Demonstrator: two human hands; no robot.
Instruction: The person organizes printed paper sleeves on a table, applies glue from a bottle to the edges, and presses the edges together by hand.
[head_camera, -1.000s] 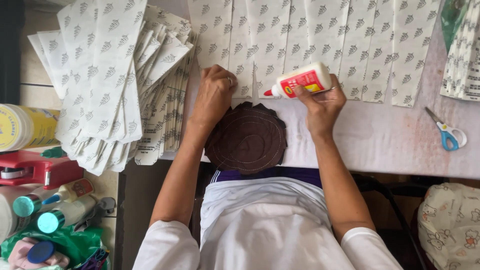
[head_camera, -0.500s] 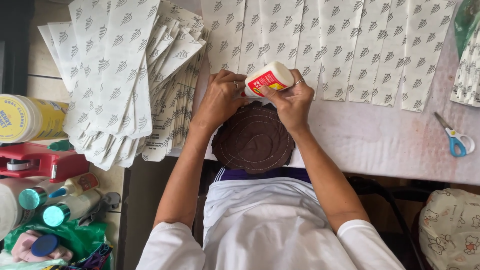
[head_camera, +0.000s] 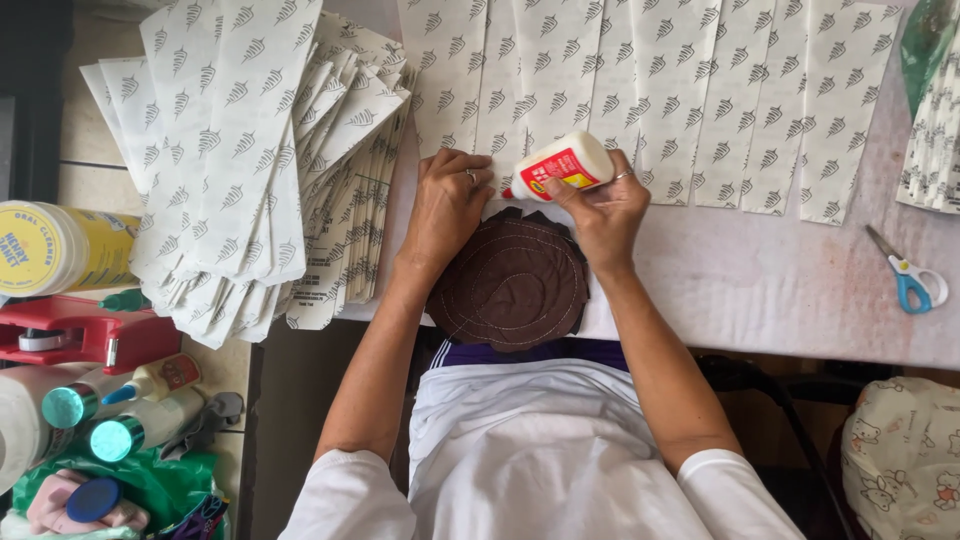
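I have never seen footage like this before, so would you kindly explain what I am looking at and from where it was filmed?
A camera worn on a person's head looks down at their own two bare hands; there is no machine. The right hand holds a white glue bottle with a red label, and the left hand is at its tip. Under the hands is a round brown stitched piece. On the pale table lie a row of white printed paper strips, a stack of the same paper and blue-handled scissors.
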